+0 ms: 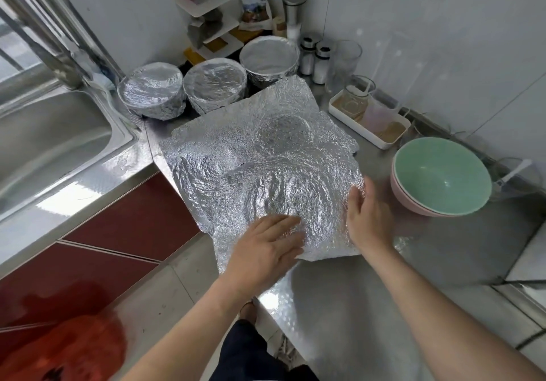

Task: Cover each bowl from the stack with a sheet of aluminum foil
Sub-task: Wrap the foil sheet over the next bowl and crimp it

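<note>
Both hands lie with straight fingers on a large crumpled sheet of aluminum foil (pixel 260 156). The left hand (pixel 266 243) presses flat on its near part, and the right hand (pixel 367 218) presses against the right side of a domed bulge in it. Neither hand grips anything. What lies under the bulge is hidden.

The foil's near-left corner hangs past the front edge of the steel counter (pixel 354 292), with more foil spread under it toward the back. Just right of the right hand stands the stack: a green bowl (pixel 440 180) nested in a pink bowl (pixel 399 194), uncovered. Bare counter lies open in front of the stack and nearer the person.

Behind the foil, three foil-wrapped bowls (pixel 214 85) stand in a row near the wall. A white tray (pixel 339 112) with glass cups sits at the back right, and a sink (pixel 44 144) lies to the left. Red cabinet doors (pixel 127 221) show below the counter, against white tiled walls.
</note>
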`<state>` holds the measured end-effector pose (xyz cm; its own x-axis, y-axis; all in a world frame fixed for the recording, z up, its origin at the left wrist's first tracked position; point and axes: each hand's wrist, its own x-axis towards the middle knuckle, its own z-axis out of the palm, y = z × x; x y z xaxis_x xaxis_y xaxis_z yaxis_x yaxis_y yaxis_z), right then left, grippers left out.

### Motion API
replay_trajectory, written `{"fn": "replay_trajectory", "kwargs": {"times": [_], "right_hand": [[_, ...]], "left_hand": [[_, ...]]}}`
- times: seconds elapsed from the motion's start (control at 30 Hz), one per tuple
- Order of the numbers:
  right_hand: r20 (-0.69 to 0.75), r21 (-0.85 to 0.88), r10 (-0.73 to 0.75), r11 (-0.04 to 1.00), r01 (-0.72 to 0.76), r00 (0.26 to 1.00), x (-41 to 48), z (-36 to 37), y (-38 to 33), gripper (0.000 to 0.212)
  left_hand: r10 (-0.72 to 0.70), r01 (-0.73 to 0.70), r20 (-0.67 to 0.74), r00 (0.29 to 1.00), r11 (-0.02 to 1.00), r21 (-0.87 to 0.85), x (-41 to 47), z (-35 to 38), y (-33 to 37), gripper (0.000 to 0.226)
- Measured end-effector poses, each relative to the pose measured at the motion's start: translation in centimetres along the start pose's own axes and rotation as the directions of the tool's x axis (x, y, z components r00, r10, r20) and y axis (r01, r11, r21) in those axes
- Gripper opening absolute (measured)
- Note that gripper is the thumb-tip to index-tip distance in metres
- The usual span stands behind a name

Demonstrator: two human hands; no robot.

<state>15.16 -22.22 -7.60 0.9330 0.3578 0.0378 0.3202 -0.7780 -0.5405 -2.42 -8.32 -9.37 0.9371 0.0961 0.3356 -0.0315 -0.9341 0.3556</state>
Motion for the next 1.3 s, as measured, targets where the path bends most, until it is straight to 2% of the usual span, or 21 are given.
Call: {"fn": "replay_trajectory", "kwargs": {"times": [0.17,0.23,0.3,0.37,0.47,0.5,0.57,0.6,0.67,0.7,0.73,0.8,0.87,0.9,0.93,1.0,1.03,1.1,1.17,1.3], "right_hand": [[0.015,0.018,-0.024,1.0,0.024,1.0,0.0,0.5,0.4,0.053],[-0.006,-0.114,-0.105,0.988,0.103,0.994,0.3,0.2,0.3,0.06],[-0.038,-0.282,-0.237,0.935,0.217,0.971,0.5,-0.5,-0.1,0.059],[0.008,-0.331,-0.404,0.862,0.384,0.915,0.1,-1.1,-0.7,0.052],[0.212,-0.266,-0.6,0.724,0.636,0.771,-1.6,-0.8,-1.2,0.048],[0.279,-0.246,-0.623,0.689,0.682,0.731,-2.4,-0.5,-1.0,0.048],[0.365,-0.229,-0.616,0.667,0.709,0.698,-3.8,0.1,-0.2,0.049],[0.382,-0.219,-0.597,0.683,0.697,0.705,-4.2,0.2,0.2,0.05],[0.37,-0.182,-0.499,0.788,0.588,0.784,-4.4,0.2,1.1,0.055],[0.339,-0.14,-0.422,0.861,0.489,0.841,-4.4,-0.1,1.2,0.062],[0.297,-0.084,-0.332,0.925,0.371,0.895,-4.4,-0.3,1.3,0.071],[0.174,0.065,-0.164,0.986,0.155,0.971,-4.3,-0.9,1.3,0.091],[0.124,0.221,-0.014,0.975,-0.014,0.992,-4.2,-1.6,1.1,0.099],[0.166,0.302,0.068,0.946,-0.116,0.984,-4.1,-1.4,1.6,0.101],[0.253,0.395,0.145,0.887,-0.239,0.956,-4.0,-1.3,1.6,0.103],[0.393,0.559,0.261,0.693,-0.455,0.882,-3.8,-0.9,2.0,0.103],[0.425,0.613,0.295,0.602,-0.512,0.856,-3.7,-0.8,2.0,0.093],[0.433,0.692,0.295,0.496,-0.524,0.852,-3.7,-1.2,1.9,0.053],[0.386,0.727,0.27,0.5,-0.471,0.882,-3.7,-1.4,2.0,0.044],[0.285,0.722,0.259,0.575,-0.384,0.923,-4.2,-1.1,2.2,0.057]], "left_hand": [[-0.011,0.011,0.045,0.999,1.0,-0.012,-0.7,1.2,-0.8,0.031],[-0.021,0.022,0.045,0.999,1.0,-0.011,-0.8,1.4,-0.8,0.031],[-0.018,0.019,0.04,0.999,1.0,-0.01,-0.7,1.2,-0.7,0.031],[-0.021,0.021,0.025,0.999,1.0,-0.02,-0.4,0.9,-0.4,0.031],[-0.062,0.061,-0.01,0.998,0.998,-0.033,-0.1,0.2,-0.2,0.031],[-0.08,0.08,-0.019,0.997,0.996,-0.033,0.0,0.0,-0.2,0.032],[-0.121,0.12,-0.023,0.992,0.992,-0.051,-0.2,-0.2,-0.3,0.033],[-0.144,0.142,-0.032,0.989,0.988,-0.068,-0.3,-0.4,-0.3,0.032],[-0.243,0.235,-0.094,0.965,0.968,-0.09,-0.5,-0.7,-0.2,0.03],[-0.352,0.34,-0.141,0.925,0.935,-0.101,-0.6,-1.1,0.0,0.035],[-0.495,0.478,-0.186,0.849,0.869,-0.131,-0.7,-1.6,0.1,0.044],[-0.775,0.717,-0.185,0.605,0.631,-0.297,-1.0,-2.7,0.1,0.065],[-0.92,0.767,-0.014,0.393,0.336,-0.546,-1.8,-3.4,-0.1,0.08],[-0.94,0.751,0.081,0.332,0.212,-0.626,-2.2,-3.5,-0.3,0.084],[-0.94,0.735,0.149,0.306,0.134,-0.664,-2.7,-3.5,-0.3,0.085],[-0.924,0.718,0.198,0.327,0.107,-0.688,-3.2,-3.4,-0.4,0.083],[-0.919,0.707,0.2,0.339,0.108,-0.699,-3.3,-3.5,-0.3,0.082],[-0.913,0.668,0.183,0.364,0.119,-0.734,-3.5,-3.7,-0.1,0.081],[-0.909,0.635,0.16,0.385,0.135,-0.76,-3.9,-3.9,-0.2,0.081],[-0.891,0.593,0.134,0.435,0.17,-0.787,-4.9,-3.4,-0.3,0.082]]}}
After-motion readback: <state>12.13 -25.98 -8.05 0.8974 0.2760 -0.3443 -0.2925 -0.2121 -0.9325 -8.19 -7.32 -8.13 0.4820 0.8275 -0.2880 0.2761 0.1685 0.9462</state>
